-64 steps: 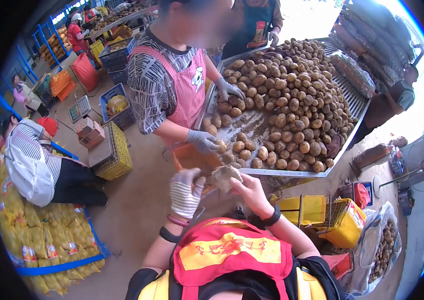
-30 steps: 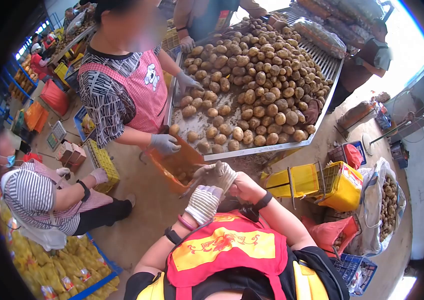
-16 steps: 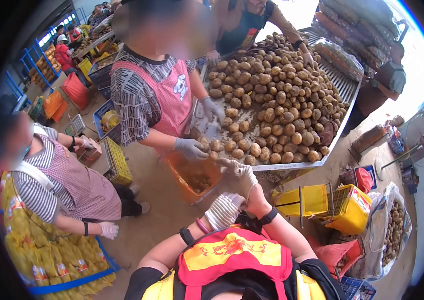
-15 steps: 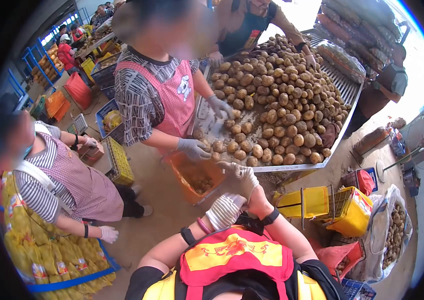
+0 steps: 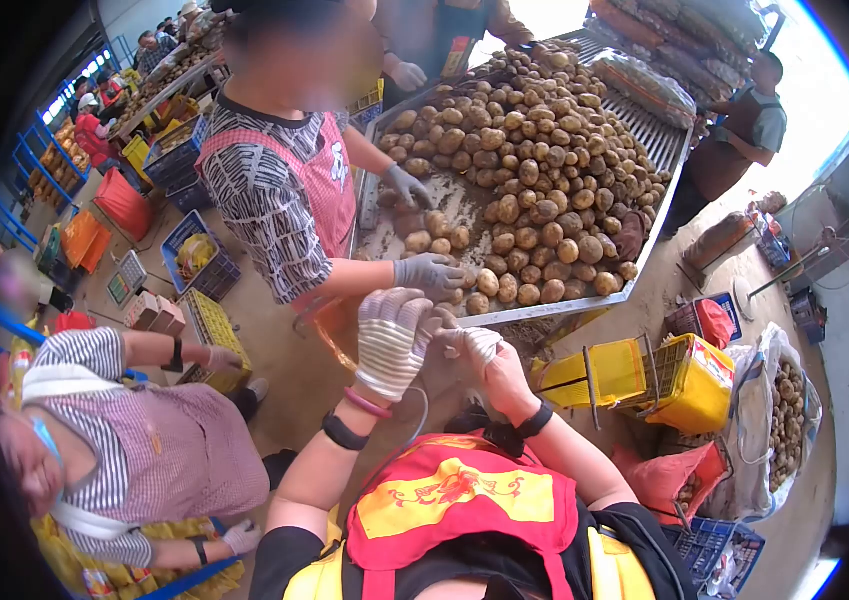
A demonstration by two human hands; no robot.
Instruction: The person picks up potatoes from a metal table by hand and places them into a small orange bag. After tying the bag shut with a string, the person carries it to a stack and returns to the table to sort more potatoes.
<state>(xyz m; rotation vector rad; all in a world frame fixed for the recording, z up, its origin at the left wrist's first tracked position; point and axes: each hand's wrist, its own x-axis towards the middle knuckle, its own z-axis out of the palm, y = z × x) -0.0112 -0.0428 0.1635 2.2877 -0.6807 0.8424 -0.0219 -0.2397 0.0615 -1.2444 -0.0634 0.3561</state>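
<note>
My left hand [image 5: 392, 345] is raised at the middle in a striped knit glove, with a pink band and a black band on its wrist. Its fingers are closed at the finger end of the white glove [image 5: 474, 345] on my right hand [image 5: 506, 378]. That glove covers only the front of the right hand, leaving its heel and wrist bare above a black band. How the right fingers are bent inside is hidden. Just beyond both hands lies the near edge of a metal sorting table [image 5: 569, 307] heaped with potatoes [image 5: 554, 190].
A co-worker in a pink apron [image 5: 329, 185] sorts potatoes across from me; another in a striped shirt [image 5: 134, 400] stands close at left. Yellow crates [image 5: 699, 390], a white sack of potatoes [image 5: 784, 420] and a red bag [image 5: 669, 480] are at right. An orange container [image 5: 339, 330] is partly behind my left hand.
My left hand has moved from the right glove's cuff up to its finger end. The co-worker at left has come nearer and leans forward. The view has shifted slightly.
</note>
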